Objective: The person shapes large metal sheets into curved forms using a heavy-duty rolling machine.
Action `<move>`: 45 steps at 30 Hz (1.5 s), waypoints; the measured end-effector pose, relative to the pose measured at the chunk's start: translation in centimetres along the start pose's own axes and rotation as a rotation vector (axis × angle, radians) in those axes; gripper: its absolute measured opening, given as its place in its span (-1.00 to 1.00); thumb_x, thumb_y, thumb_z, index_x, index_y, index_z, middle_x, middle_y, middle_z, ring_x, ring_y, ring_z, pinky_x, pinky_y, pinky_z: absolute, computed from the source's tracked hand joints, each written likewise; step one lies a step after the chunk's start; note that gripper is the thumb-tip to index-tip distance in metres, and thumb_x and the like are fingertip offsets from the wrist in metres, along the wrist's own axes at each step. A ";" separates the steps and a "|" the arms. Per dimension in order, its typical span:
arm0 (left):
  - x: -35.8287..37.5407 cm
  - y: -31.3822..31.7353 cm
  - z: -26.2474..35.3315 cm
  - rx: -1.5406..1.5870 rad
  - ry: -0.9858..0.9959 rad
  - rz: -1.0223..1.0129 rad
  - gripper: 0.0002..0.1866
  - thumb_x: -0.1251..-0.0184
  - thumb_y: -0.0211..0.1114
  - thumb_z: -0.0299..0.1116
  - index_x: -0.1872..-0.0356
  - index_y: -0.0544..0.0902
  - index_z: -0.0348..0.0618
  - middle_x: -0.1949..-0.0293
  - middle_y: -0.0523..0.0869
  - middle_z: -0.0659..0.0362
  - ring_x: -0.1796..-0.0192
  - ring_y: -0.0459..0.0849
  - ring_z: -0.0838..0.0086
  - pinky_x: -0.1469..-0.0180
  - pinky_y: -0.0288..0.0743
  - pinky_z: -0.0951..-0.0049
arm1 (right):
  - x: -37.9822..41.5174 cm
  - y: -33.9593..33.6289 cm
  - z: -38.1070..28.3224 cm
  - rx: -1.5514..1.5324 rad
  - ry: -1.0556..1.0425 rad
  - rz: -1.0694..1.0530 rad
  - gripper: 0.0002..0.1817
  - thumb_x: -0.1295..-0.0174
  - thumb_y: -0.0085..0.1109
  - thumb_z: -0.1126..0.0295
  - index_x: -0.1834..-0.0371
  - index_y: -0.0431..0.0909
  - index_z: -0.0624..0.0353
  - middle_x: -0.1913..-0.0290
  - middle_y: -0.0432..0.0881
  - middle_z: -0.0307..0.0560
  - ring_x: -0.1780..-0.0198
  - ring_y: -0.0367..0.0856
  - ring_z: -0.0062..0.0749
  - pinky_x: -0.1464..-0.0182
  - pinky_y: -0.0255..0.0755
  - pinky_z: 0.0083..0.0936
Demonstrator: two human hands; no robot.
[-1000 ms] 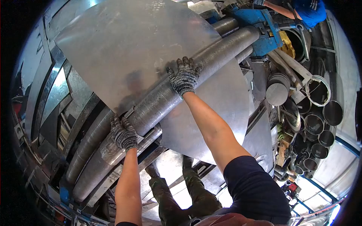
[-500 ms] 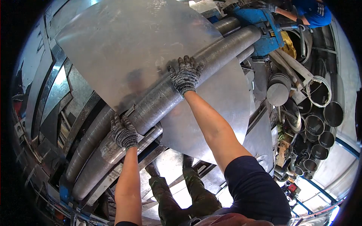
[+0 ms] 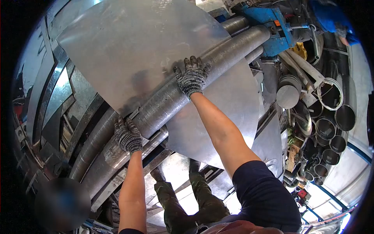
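Observation:
A large metal sheet (image 3: 148, 43) runs between the long steel rollers of a bending machine, and more of it shows below the top roller (image 3: 165, 103). My right hand (image 3: 192, 77), in a grey striped knit glove with dark fingertips, lies on the top roller with its fingers spread toward the sheet. Farther down to the left, my left hand (image 3: 129, 136), gloved alike, rests over the same roller beside the sheet's lower corner. Its fingers stretch forward; what lies under the palm is hidden.
A blue machine frame (image 3: 265, 29) holds the rollers' far end. Beyond it is a person in blue (image 3: 327, 17). Open-ended pipes (image 3: 331, 157) are stacked on the right, with curved metal strips (image 3: 43, 93) on the left. A blurred patch covers the machine's lower left end.
The person in blue has shifted right, away from the machine's end, and the handle there has tilted. A blurred patch now appears at lower left. My hands and the sheet look nearly still.

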State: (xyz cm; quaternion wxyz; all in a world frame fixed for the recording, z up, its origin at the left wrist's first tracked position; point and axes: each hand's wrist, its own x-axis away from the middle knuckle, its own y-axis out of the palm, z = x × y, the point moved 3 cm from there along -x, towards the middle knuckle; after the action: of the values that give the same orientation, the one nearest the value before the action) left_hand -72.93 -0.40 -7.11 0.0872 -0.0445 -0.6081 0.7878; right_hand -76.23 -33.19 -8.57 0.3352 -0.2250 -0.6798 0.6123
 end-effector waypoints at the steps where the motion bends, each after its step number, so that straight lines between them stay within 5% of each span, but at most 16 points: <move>1: 0.0 0.1 -0.1 0.000 -0.001 -0.010 -0.52 -0.39 0.09 -0.11 -0.12 0.59 -0.29 -0.19 0.56 -0.15 -0.23 0.52 0.03 -0.32 0.33 0.15 | 0.0 0.1 0.0 0.003 0.001 0.003 -0.21 -0.30 -0.33 -0.31 -0.44 0.27 -0.03 -0.53 0.11 -0.11 -0.56 -0.08 -0.19 -0.50 -0.52 0.17; 31: 0.0 1.5 -1.6 0.098 0.025 0.013 -0.50 -0.29 0.18 -0.16 -0.18 0.53 -0.23 -0.18 0.55 -0.15 -0.24 0.48 -0.02 -0.33 0.28 0.07 | -0.3 -0.1 -1.0 0.281 -0.047 -0.065 -0.27 -0.38 -0.47 -0.25 -0.47 0.21 -0.09 -0.54 0.09 -0.14 -0.56 -0.07 -0.11 -0.49 -0.30 0.14; 33: 0.0 1.3 -1.5 0.059 0.009 0.012 -0.49 -0.30 0.16 -0.11 -0.19 0.54 -0.19 -0.19 0.55 -0.14 -0.23 0.49 -0.01 -0.32 0.29 0.06 | -0.3 1.2 -0.3 0.284 -0.063 0.061 -0.28 -0.38 -0.43 -0.26 -0.45 0.25 -0.09 -0.53 0.12 -0.15 -0.55 -0.03 -0.16 -0.49 -0.28 0.14; 45: 0.2 0.8 -1.2 0.000 -0.074 -0.011 -0.51 -0.30 0.16 -0.05 -0.16 0.57 -0.09 -0.18 0.56 -0.08 -0.20 0.52 0.05 -0.26 0.34 0.05 | 0.1 -1.2 -1.3 0.238 0.013 0.003 -0.30 -0.35 -0.35 -0.29 -0.40 0.33 -0.17 -0.49 0.22 -0.23 -0.53 0.05 -0.30 -0.50 -0.29 0.09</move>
State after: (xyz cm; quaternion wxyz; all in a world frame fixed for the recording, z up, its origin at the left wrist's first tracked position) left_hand -72.94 0.57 -8.20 0.0690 -0.0123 -0.6110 0.7885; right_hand -75.27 -32.40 -7.31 0.3630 -0.1883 -0.5998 0.6878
